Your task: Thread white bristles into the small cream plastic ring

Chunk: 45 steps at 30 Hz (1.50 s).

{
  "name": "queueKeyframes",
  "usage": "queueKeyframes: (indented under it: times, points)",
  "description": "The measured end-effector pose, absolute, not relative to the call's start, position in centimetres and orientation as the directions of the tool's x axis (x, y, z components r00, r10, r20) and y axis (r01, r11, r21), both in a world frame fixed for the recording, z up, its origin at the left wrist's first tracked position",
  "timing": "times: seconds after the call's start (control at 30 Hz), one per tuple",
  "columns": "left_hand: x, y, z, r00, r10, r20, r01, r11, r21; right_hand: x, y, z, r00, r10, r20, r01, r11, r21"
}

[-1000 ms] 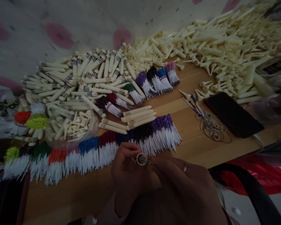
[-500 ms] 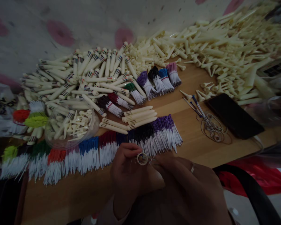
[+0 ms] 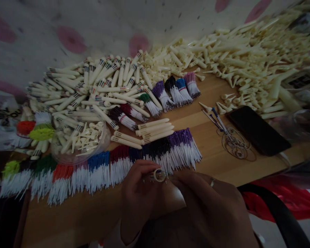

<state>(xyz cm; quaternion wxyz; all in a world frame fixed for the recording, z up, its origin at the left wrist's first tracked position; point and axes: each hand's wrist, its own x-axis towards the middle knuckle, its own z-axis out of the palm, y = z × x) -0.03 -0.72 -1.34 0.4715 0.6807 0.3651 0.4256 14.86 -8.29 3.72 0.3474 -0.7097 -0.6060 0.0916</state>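
Observation:
Just above the table's front edge, my left hand point(image 3: 138, 196) pinches a cream pen barrel point(image 3: 159, 175), its round open end facing me. Thin refill tips show inside that opening. My right hand point(image 3: 212, 203), with a ring on one finger, is closed beside the barrel's mouth; whatever its fingertips hold is too dark and small to make out. Right behind the hands lies a row of white-stemmed pen refills point(image 3: 184, 148), sorted by coloured ends. Several slotted pen barrels point(image 3: 155, 129) rest side by side beyond the row.
A clear tub point(image 3: 80, 151) of small cream parts stands left, before a heap of multicolour pens point(image 3: 103, 79). Bundled refills point(image 3: 161, 96) lie mid-table. At right are a black phone point(image 3: 258, 129), a tangled cord point(image 3: 236, 144) and a large pile of cream parts point(image 3: 248, 51).
The barrel has turned slightly in my left hand and its mouth sits a little further right. My right fingertips have drawn slightly back from the opening. The camera view has shifted a little.

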Motion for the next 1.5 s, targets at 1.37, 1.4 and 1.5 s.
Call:
queueKeyframes:
  times: [1.37, 1.4, 1.5]
  points:
    - [2.1, -2.1, -2.7, 0.145, 0.988, 0.055, -0.294, -0.010, 0.956, 14.3, -9.3, 3.8, 0.156, 0.966, 0.206, 0.785, 0.005, -0.620]
    - [2.0, -2.1, -2.7, 0.157, 0.987, 0.027, -0.301, 0.022, 0.953, 14.3, -9.3, 3.7, 0.161, 0.963, 0.215, 0.789, 0.005, -0.615]
    - [1.8, -2.0, -3.1, 0.154, 0.988, 0.032, -0.315, 0.018, 0.949, 14.2, -9.2, 3.6, 0.172, 0.961, 0.216, 0.784, -0.001, -0.620]
